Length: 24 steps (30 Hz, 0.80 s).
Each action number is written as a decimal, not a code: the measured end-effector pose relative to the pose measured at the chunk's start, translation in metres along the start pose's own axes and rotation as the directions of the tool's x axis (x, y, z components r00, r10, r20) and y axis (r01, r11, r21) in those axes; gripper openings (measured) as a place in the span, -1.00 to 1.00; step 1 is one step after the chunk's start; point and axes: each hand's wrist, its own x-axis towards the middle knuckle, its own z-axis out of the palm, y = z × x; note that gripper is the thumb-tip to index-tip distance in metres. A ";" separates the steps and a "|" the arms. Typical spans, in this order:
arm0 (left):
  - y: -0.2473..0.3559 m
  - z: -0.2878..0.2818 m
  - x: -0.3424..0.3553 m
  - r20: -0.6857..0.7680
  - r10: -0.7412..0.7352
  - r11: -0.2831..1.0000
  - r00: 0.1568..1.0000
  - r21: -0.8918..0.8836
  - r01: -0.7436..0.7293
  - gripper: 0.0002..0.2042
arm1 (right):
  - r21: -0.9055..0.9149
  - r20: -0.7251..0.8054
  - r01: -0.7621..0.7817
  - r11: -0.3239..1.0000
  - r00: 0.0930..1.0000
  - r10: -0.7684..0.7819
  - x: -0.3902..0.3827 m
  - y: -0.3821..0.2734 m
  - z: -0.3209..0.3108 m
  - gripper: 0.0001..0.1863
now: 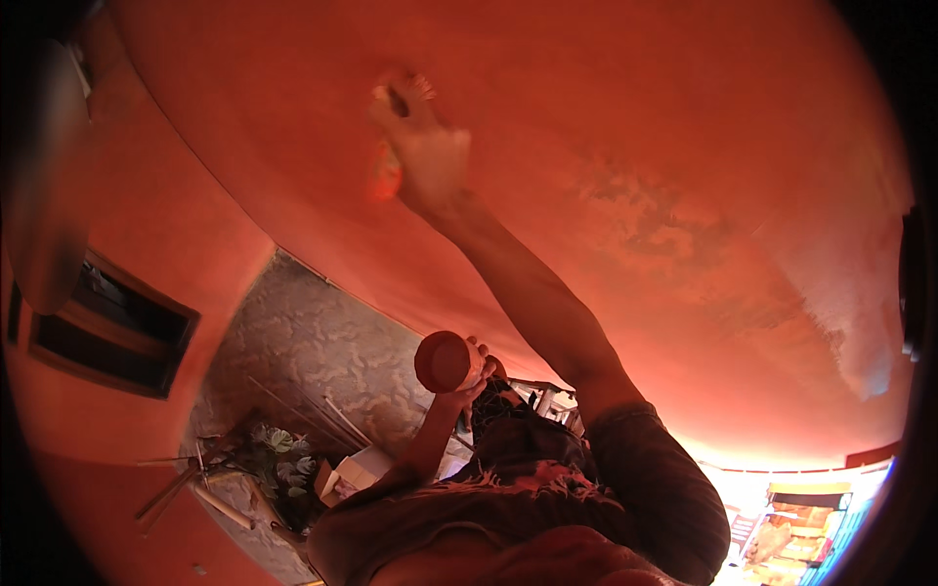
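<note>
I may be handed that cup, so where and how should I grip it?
Probably by the outer wall of the cup, coming from the left: the left hand holds its right side, and its left side looks free. The open, round mouth suggests gripping around the outside rather than over the rim.

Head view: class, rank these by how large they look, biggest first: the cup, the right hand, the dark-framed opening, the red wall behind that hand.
1. Red wall
2. Dark-framed opening
3. Right hand, though its outline is blurred
4. Cup
This ranks apparent size only.
</note>
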 end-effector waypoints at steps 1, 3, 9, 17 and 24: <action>0.003 0.000 -0.008 -0.016 0.002 1.000 1.000 -0.015 -0.003 -0.47 | -0.010 0.001 -0.025 1.000 1.000 0.025 -0.001 0.001 -0.010 -0.69; 0.007 -0.005 -0.018 -0.042 0.014 0.999 0.999 -0.034 -0.016 -0.48 | -0.012 -0.075 -0.105 0.994 0.992 0.103 -0.020 0.016 -0.044 -0.74; 0.005 -0.010 -0.035 -0.154 0.005 1.000 0.988 0.012 -0.003 -0.46 | -0.168 -0.665 -0.353 0.921 0.730 0.158 -0.121 0.074 -0.212 -0.77; -0.007 -0.005 -0.004 -0.023 -0.091 0.995 0.996 -0.034 0.090 -0.43 | -0.095 -0.519 -0.201 0.975 0.846 0.123 -0.116 0.067 -0.141 -0.80; -0.027 0.002 0.006 -0.054 -0.068 0.997 0.996 -0.051 0.065 -0.49 | -0.091 0.085 -0.018 0.996 0.996 0.026 -0.032 0.010 -0.030 -0.28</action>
